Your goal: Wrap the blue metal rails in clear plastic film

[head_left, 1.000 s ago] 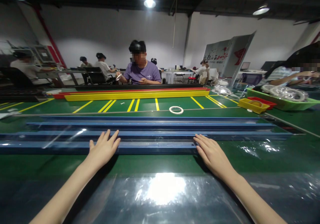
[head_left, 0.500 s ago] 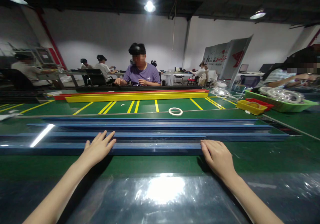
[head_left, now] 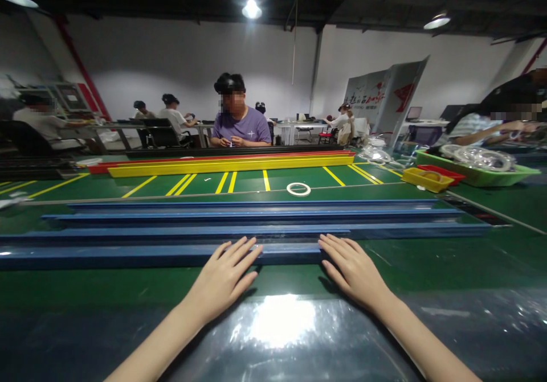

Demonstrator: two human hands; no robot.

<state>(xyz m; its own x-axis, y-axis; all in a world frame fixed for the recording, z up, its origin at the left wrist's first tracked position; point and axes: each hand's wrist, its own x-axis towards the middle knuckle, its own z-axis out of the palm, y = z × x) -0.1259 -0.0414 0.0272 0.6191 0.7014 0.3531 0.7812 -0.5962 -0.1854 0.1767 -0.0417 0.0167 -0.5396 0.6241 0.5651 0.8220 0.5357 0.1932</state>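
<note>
Several long blue channel strips lie side by side across the green table. My left hand (head_left: 228, 274) rests with spread fingers at the near edge of the closest blue channel strip (head_left: 128, 257). Close to that strip's right end, my right hand (head_left: 352, 268) lies with its fingers stretched out, the fingertips at the edge. Both palms face down, with a short span of the strip showing between them. Whether the thumbs press against its side I cannot tell. Behind it lie further blue channel strips (head_left: 410, 231), parallel to it.
Clear shiny sheeting (head_left: 205, 336) covers the near table. Farther back are a white ring (head_left: 298, 189), a yellow strip (head_left: 231, 165), a yellow tray (head_left: 427, 180) and a green basket (head_left: 491, 178) with wrapped coils. A co-worker (head_left: 241, 126) sits opposite; another person works at right.
My left hand has slid right along the near strip, closer to my right hand. My right hand has shifted slightly left and its fingers have straightened. The co-worker opposite has brought both hands together.
</note>
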